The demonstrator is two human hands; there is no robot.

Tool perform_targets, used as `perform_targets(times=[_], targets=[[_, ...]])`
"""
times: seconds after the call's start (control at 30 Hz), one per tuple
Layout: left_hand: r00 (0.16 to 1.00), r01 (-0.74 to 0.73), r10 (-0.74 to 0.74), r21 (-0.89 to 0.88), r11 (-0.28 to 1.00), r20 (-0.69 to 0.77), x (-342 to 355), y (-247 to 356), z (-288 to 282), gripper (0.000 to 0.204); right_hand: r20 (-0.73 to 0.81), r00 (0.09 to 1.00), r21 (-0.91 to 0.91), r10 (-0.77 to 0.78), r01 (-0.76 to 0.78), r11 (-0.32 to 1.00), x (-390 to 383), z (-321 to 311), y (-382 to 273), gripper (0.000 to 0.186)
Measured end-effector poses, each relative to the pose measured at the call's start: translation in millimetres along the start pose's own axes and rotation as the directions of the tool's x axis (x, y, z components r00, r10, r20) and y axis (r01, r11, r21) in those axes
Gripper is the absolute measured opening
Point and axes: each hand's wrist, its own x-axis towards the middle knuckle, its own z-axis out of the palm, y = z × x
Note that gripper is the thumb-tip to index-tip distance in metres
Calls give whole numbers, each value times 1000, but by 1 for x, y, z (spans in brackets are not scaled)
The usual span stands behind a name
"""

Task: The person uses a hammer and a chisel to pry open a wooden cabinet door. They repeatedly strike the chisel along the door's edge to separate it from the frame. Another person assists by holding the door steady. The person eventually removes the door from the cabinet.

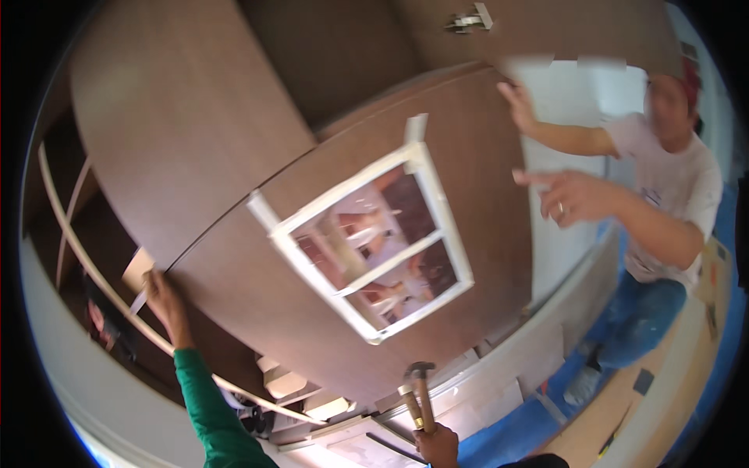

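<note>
Meanwhile, the right hand [438, 446] is clenching a hammer [424, 394] and another handled tool [411, 405] below the brown panel [488, 203]; the left hand [166, 310] is reaching the panel's left corner, grip unclear, while a co-worker's raised hands [576, 195] are crossing its right edge.

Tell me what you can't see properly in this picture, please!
All in the head view:
- The lower handle of the hammer: hidden by the right hand.
- The lower end of the other tool: hidden by that hand too.
- Whether the left hand holds the tan piece: too small and blurred.
- Details inside the white-framed panel: blurred.
</note>
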Motion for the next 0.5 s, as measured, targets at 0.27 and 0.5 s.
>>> perform_targets(times=[0.27, 0.5], targets=[[985, -157, 162, -90, 983, 50, -39, 47, -32, 47, 134, 982, 153, 131, -151, 977, 0, -22, -62, 23], [329, 507, -4, -173, 844, 944, -365, 38, -107, 70, 50, 983, 426, 179, -183, 886, -2, -6, -121, 19]])
